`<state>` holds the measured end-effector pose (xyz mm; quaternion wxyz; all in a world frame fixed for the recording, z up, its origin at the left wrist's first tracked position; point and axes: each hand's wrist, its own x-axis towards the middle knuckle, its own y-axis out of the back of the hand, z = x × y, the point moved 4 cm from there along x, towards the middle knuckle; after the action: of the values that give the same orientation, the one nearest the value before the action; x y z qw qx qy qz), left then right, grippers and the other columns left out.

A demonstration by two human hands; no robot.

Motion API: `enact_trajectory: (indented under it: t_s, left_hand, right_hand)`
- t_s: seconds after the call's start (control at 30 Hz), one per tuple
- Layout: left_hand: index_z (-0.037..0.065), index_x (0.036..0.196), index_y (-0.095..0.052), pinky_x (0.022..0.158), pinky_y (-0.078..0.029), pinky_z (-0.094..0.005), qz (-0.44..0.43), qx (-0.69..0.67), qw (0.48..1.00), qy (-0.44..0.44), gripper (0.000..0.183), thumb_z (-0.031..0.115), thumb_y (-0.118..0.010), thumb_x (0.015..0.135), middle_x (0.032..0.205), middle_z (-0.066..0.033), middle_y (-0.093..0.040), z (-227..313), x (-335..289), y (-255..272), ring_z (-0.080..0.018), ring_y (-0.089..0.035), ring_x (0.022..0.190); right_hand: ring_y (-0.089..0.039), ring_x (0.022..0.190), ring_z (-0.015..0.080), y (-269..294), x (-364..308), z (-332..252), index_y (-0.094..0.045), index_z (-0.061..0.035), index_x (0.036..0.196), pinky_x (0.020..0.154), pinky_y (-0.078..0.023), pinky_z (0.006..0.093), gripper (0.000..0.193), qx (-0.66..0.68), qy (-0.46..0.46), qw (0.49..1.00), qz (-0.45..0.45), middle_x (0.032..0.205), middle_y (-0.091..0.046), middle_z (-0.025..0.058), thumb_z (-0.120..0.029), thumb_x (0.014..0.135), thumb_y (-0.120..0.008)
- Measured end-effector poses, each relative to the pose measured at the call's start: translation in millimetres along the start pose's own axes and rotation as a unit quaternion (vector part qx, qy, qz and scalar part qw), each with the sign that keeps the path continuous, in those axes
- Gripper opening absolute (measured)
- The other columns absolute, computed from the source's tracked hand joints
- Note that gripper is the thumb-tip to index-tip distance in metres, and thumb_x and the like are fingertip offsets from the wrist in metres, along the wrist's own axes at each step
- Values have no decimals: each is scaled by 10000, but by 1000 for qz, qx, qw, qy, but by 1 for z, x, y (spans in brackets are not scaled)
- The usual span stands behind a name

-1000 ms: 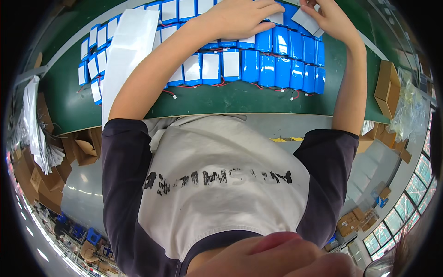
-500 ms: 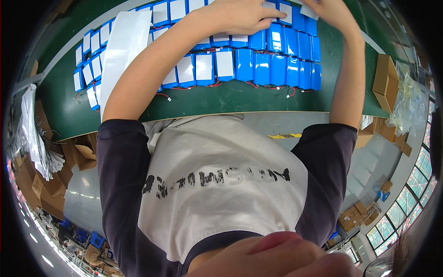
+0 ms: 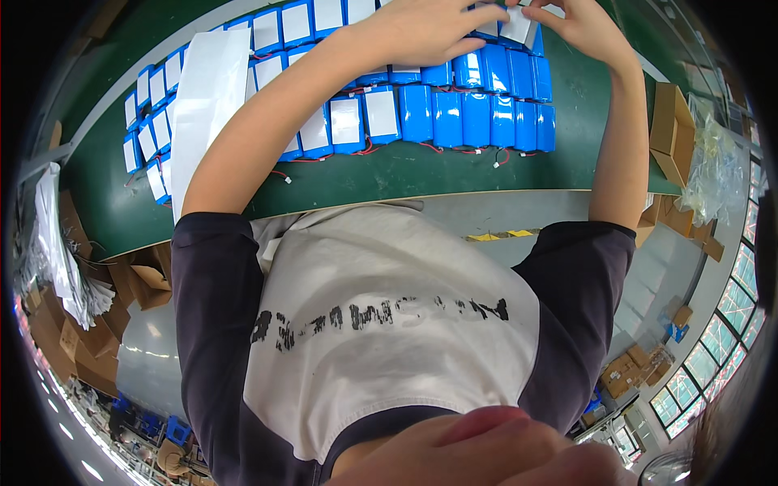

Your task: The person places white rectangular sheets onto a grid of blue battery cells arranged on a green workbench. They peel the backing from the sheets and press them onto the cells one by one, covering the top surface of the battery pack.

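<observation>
Rows of blue shrink-wrapped battery packs [image 3: 447, 120] with short red leads and white plugs lie on the green table [image 3: 356, 178]. White labels [image 3: 347, 121] cover many packs toward the left; those at the near right are bare. My right hand [image 3: 585, 31] pinches the edge of a white label [image 3: 517, 27] over a pack in the far row. My left hand [image 3: 421, 34] reaches over the packs with its fingers stretched apart, the fingertips near that label's left edge. A long white sheet [image 3: 212, 89] lies over packs beside my left forearm.
An open cardboard box [image 3: 671, 130] and clear plastic bags [image 3: 715, 174] stand at the table's right end. White plastic material [image 3: 50, 243] hangs at the left, above open cartons [image 3: 89, 348]. The table's near edge runs in front of my body.
My right hand has moved slightly left, bringing its label over a pack in the far row. My left hand has shifted a little, its fingers now close to the right hand's.
</observation>
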<state>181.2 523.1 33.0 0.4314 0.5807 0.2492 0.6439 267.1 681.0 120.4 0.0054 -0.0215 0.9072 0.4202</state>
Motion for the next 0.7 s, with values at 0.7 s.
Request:
enact_trajectory:
  t_s: [0.7]
  left_hand:
    - [-28,1332,-601,756,-552,-302,23,-553,785,278,406,131,-672,965,1059,-156,-754,-11,27,-12,-155,-703,852]
  right_hand:
    - [-611,832,59,-41,-36,35,-678,-2,1020,740,-484,219,87,236,5,911,337,907,-659,-6,-22,946,-718]
